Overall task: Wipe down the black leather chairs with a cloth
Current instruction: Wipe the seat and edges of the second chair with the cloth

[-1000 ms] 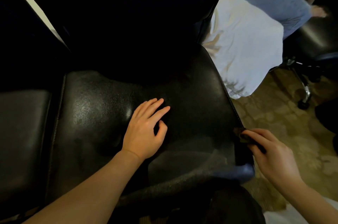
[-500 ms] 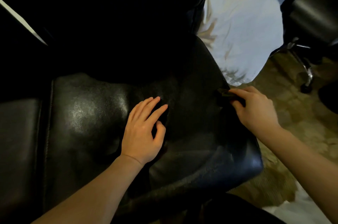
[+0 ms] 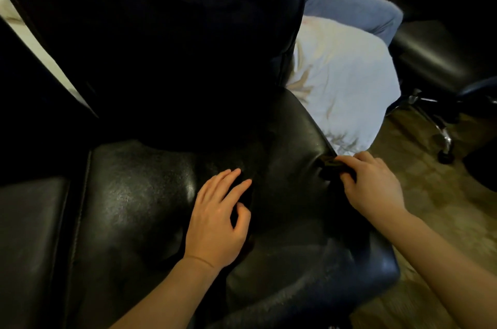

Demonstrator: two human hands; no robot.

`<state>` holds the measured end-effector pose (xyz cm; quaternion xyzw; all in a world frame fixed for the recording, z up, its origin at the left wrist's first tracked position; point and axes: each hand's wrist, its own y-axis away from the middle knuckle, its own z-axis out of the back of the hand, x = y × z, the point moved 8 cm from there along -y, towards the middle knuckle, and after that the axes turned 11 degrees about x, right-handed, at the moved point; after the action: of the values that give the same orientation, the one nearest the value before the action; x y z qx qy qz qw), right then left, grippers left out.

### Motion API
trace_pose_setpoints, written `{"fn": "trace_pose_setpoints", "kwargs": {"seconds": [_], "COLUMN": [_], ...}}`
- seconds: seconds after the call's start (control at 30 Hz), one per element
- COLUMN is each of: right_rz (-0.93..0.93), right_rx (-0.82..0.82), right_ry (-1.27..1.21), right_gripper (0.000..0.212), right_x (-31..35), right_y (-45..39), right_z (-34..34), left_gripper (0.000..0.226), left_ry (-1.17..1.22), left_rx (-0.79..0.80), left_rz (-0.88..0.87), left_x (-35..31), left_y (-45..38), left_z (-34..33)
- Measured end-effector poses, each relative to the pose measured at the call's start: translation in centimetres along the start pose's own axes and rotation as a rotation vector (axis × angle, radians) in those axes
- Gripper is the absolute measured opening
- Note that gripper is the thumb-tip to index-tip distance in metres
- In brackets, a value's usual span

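**Cloth at the seat's right edge**

Cloth, dark and bunched, sat pinched under the curled fingers of the right hand, pressed against the right side edge of the black leather seat. Only a small wad of it showed beyond the fingertips; the rest was hidden beneath the palm, so its full size could not be told. The left hand lay flat on the middle of the seat, fingers straight and slightly spread, holding nothing, its tips pointing toward the dark backrest.

The cloth looked soft and limp, likely to fold wherever the fingers pushed it, so it probably needed gathering into a pad under the fingertips rather than gripping by one corner. The leather looked glossy and smooth, and it dimpled where the seat curved just ahead of the right fingertips; a cloth would likely slide easily over it, while the seam running along the edge beneath the right fingers might catch dirt and need firmer pressure. The chair stood on casters by the look of its neighbour, so the flat left hand was probably steadying it.

Beyond the right knuckles lay a white cushion, another person's denim-clad leg, and a second black chair.
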<state>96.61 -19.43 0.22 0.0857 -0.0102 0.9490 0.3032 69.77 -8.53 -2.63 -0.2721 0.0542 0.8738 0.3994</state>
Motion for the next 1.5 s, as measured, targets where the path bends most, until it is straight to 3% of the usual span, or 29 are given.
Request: {"fn": "trace_pose_setpoints", "kwargs": {"seconds": [0.13,0.27,0.53,0.83,0.93,1.17,1.3,1.37,1.43,1.5], "right_rz": [0.055,-0.018,0.038,0.117,0.096,0.186,0.176,0.054,-0.004,0.093], "right_rx": [0.107,0.086,-0.057,0.05,0.065,0.091,0.1,0.081,0.06,0.086], "right_ry": [0.047,-0.251,-0.103,-0.095,-0.084,-0.074,-0.043,-0.119,-0.207,-0.221], "right_gripper": [0.033,0.03,0.031,0.032,0.033,0.048,0.037,0.034,0.031,0.032], "right_x": [0.9,0.5,3.0,4.0,4.0,4.1,5.4,6.1,8.6,14.3], "right_y": [-1.3,-1.7,3.0,6.6,6.3,7.8,7.9,8.1,9.7,11.9], "right_z": [0.8,0.7,0.5,-0.4,0.2,0.4,0.6,0.6,-0.1,-1.4], "left_gripper": [0.049,0.048,0.048,0.045,0.047,0.051,0.045,0.045,0.046,0.047], "left_ry": [0.008,0.017,0.016,0.026,-0.1,-0.163,-0.142,-0.179,-0.208,-0.212], "left_rx": [0.025,0.018,0.061,0.23,0.286,0.254,0.165,0.171,0.178,0.175], "left_rz": [0.02,0.011,-0.015,-0.061,-0.092,-0.012,0.016,0.015,0.015,0.02], "left_x": [0.2,0.1,0.3,0.3,1.1,5.9,6.0,6.0,5.9,5.9], "left_y": [0.1,-0.2,-0.2,-0.4,0.3,8.0,8.2,8.1,8.2,8.2], "left_z": [0.0,0.0,0.3,1.8,3.4,6.1,6.5,6.1,5.8,5.9]}}
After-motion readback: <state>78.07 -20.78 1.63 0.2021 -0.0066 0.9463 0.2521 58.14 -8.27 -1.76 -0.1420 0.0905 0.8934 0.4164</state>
